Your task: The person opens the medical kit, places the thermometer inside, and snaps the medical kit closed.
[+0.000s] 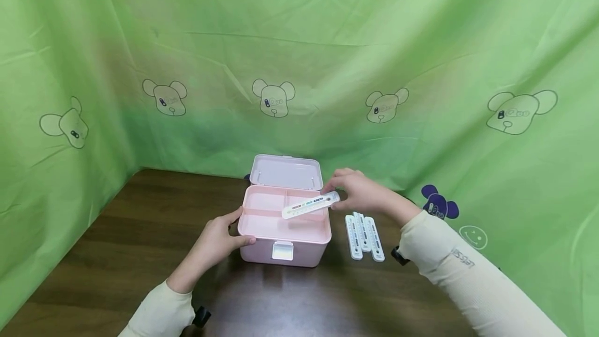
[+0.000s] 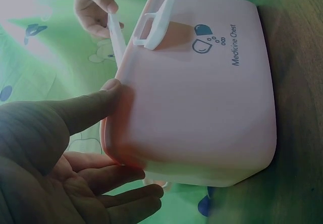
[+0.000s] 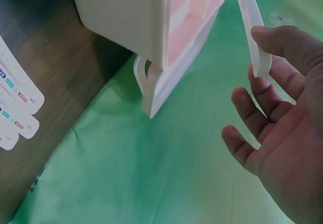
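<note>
A pink medicine chest (image 1: pixel 284 251) stands with its lid (image 1: pixel 286 171) raised, showing a divided inner compartment. "Medicine Chest" is printed on its front in the left wrist view. My left hand (image 1: pixel 219 235) holds the chest's front left corner, thumb at the front rim and fingers along the left side. Above the chest's right half, my right hand (image 1: pixel 357 190) pinches one end of a white strip thermometer (image 1: pixel 310 205) between thumb and fingers. The thermometer slants over the compartments, its far end pointing left. In the right wrist view the other fingers are spread loosely below it.
Several more white thermometers (image 1: pixel 364 235) lie side by side on the dark wooden table (image 1: pixel 140 243), right of the chest. A white latch (image 1: pixel 283 250) hangs on the chest's front. Green cloth (image 1: pixel 327 66) with bear-head prints surrounds the table at the back and sides.
</note>
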Action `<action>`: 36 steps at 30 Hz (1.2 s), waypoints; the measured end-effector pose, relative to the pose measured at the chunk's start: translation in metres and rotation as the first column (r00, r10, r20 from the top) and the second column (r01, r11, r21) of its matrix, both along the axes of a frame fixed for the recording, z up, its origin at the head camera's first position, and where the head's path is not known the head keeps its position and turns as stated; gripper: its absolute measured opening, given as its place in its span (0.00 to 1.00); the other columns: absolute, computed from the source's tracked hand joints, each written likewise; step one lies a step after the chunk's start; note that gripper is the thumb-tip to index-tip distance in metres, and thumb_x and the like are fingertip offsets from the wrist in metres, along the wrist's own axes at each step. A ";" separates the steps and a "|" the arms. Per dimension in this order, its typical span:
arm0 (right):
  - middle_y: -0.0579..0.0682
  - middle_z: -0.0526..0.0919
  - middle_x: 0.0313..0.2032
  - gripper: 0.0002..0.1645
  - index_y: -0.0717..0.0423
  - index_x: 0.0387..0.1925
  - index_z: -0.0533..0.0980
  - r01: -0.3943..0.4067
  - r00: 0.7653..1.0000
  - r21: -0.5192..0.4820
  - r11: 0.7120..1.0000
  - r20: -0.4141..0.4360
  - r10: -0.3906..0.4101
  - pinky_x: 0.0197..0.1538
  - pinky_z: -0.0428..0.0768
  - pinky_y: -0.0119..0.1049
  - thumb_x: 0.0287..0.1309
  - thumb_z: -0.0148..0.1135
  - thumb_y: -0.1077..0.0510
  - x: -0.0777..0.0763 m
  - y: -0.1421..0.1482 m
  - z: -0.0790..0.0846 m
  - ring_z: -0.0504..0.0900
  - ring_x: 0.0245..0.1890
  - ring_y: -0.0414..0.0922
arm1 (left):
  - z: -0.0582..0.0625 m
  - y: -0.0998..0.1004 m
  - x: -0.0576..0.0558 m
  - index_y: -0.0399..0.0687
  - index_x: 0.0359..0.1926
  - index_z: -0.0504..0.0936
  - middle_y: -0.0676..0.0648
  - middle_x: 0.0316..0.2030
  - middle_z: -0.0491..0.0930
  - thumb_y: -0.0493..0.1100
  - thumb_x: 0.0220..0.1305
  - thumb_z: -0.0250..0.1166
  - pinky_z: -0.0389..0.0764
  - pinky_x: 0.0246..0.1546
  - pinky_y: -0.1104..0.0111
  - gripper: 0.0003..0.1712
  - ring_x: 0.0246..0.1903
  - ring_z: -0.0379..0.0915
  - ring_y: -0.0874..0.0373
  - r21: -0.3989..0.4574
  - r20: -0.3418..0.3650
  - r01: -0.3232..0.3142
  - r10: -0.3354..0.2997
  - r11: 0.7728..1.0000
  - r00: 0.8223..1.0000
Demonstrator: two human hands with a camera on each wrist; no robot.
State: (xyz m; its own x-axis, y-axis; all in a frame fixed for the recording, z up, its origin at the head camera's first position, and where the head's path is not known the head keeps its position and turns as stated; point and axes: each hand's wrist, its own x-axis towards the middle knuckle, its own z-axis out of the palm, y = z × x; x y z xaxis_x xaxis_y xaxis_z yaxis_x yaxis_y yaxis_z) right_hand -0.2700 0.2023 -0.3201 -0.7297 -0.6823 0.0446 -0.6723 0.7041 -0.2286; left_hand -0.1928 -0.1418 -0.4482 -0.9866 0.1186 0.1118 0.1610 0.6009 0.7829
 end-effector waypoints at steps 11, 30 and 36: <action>0.40 0.81 0.42 0.19 0.46 0.46 0.86 -0.115 0.993 0.113 0.987 -0.003 0.116 0.52 0.68 0.46 0.49 0.78 0.57 0.005 -0.024 -0.005 0.76 0.48 0.44 | -0.001 0.000 0.000 0.38 0.73 0.70 0.36 0.65 0.76 0.52 0.53 0.81 0.76 0.60 0.47 0.51 0.65 0.74 0.42 -0.006 -0.006 -0.006 0.006 1.000 1.000; 0.40 0.80 0.45 0.22 0.47 0.48 0.84 -0.194 0.975 0.208 0.959 0.144 0.166 0.57 0.67 0.49 0.49 0.76 0.60 0.005 -0.034 -0.009 0.76 0.50 0.43 | -0.004 0.001 -0.002 0.42 0.73 0.70 0.37 0.63 0.79 0.50 0.51 0.82 0.78 0.58 0.49 0.51 0.63 0.75 0.45 0.015 -0.018 -0.009 0.009 1.000 1.000; 0.41 0.81 0.47 0.24 0.48 0.51 0.84 -0.229 0.967 0.201 0.953 0.159 0.199 0.58 0.67 0.49 0.49 0.73 0.62 0.004 -0.036 -0.016 0.76 0.52 0.43 | -0.005 0.001 -0.001 0.42 0.73 0.71 0.37 0.61 0.81 0.50 0.50 0.82 0.80 0.55 0.50 0.51 0.60 0.78 0.45 0.017 -0.023 -0.018 0.019 1.000 1.000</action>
